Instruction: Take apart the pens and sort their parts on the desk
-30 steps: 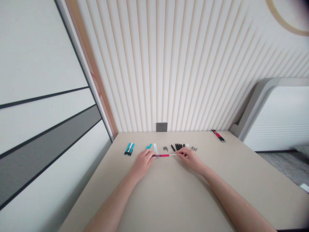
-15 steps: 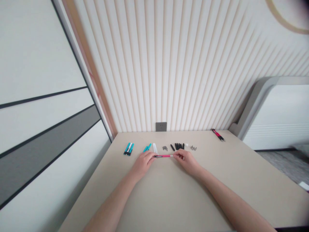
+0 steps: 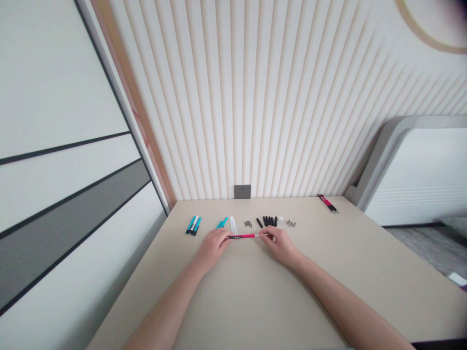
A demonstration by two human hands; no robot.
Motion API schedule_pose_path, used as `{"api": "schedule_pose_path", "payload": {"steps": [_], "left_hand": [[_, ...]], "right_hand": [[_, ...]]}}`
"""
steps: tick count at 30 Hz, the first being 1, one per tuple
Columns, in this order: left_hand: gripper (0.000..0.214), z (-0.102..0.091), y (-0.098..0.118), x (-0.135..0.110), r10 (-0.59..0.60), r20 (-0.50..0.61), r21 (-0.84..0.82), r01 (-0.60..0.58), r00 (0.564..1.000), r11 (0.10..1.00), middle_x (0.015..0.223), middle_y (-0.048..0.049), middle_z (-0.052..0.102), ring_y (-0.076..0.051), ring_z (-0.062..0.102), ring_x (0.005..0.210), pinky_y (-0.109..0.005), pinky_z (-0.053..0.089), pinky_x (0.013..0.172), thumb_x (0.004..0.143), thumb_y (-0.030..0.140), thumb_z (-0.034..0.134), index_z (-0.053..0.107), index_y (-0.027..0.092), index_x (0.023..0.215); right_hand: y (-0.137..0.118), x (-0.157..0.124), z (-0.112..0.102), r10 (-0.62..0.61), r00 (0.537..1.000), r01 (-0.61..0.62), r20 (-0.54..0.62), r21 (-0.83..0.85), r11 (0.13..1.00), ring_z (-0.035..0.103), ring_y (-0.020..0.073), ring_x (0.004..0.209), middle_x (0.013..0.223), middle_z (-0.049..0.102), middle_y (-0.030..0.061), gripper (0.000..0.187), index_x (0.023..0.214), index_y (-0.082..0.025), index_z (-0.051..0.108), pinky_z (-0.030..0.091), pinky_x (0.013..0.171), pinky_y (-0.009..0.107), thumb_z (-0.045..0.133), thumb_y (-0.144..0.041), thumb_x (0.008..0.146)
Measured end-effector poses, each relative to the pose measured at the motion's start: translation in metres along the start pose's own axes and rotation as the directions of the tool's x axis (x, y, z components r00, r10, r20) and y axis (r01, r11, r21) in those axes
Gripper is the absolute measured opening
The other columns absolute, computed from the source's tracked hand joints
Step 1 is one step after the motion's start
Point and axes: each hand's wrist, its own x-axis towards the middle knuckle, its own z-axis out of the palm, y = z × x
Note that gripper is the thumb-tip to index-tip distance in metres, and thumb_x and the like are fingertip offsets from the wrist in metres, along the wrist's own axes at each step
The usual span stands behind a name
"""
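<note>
Above the near middle of the table, a red pen barrel (image 3: 246, 236) with a dark end lies level between my hands. My left hand (image 3: 213, 244) is closed on its dark left end. At the barrel's right end a thin white refill (image 3: 257, 235) sticks out, and my right hand (image 3: 281, 244) pinches it; its far part is hidden by the fingers. Just beyond my left hand are teal pen barrels (image 3: 221, 223) and white refills (image 3: 233, 225). Black grips (image 3: 270, 221) lie in a row beyond my right hand.
Small grey metal tips (image 3: 248, 224) and another small grey cluster (image 3: 291, 223) lie on the table (image 3: 255, 296). Teal and white pen parts (image 3: 193, 226) lie at left. Red and black pens (image 3: 328, 203) rest at back right. A ribbed wall with a socket (image 3: 242, 191) stands behind.
The view has shifted slightly. Both hands keep hold of the red barrel and the refill in nearly the same place; the pieces on the table have not moved.
</note>
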Motion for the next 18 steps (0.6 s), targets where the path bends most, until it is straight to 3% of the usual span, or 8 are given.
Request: {"api": "schedule_pose_path", "payload": {"steps": [11, 14, 18], "left_hand": [[0.014, -0.0021, 0.0052, -0.0002, 0.044, -0.052, -0.088, -0.049, 0.998, 0.995, 0.093, -0.0026, 0.068, -0.017, 0.064, 0.09, -0.03, 0.05, 0.085, 0.096, 0.023, 0.05, 0.063, 0.022, 0.1], [0.015, -0.0014, 0.0065, 0.0006, 0.023, -0.038, -0.081, -0.026, 0.999, 0.996, 0.093, -0.0029, 0.068, -0.018, 0.064, 0.091, -0.03, 0.05, 0.085, 0.096, 0.022, 0.049, 0.063, 0.022, 0.101], [0.015, -0.0011, 0.006, 0.0013, -0.041, -0.031, -0.058, 0.039, 0.999, 0.998, 0.095, -0.0042, 0.067, -0.019, 0.064, 0.093, -0.032, 0.05, 0.085, 0.096, 0.024, 0.049, 0.063, 0.021, 0.102]], "right_hand": [[0.0031, 0.0014, 0.0057, 0.11, 0.994, -0.11, -0.015, -0.022, 0.994, 0.051, 0.0136, 0.058, 0.063, 0.059, -0.0008, 0.035, 0.076, -0.018, 0.062, 0.034, 0.056, 0.024, 0.045, -0.043, 0.094], [0.0002, 0.0009, 0.0044, 0.095, 0.995, -0.096, -0.027, -0.027, 0.995, 0.05, 0.013, 0.058, 0.061, 0.057, -0.0014, 0.038, 0.068, -0.018, 0.057, 0.033, 0.057, 0.024, 0.043, -0.041, 0.095], [-0.0017, -0.0007, 0.0045, 0.009, 1.0, -0.009, 0.002, 0.004, 1.0, 0.054, 0.0134, 0.064, 0.067, 0.061, -0.0002, 0.035, 0.074, -0.018, 0.06, 0.037, 0.061, 0.024, 0.042, -0.039, 0.096]]}}
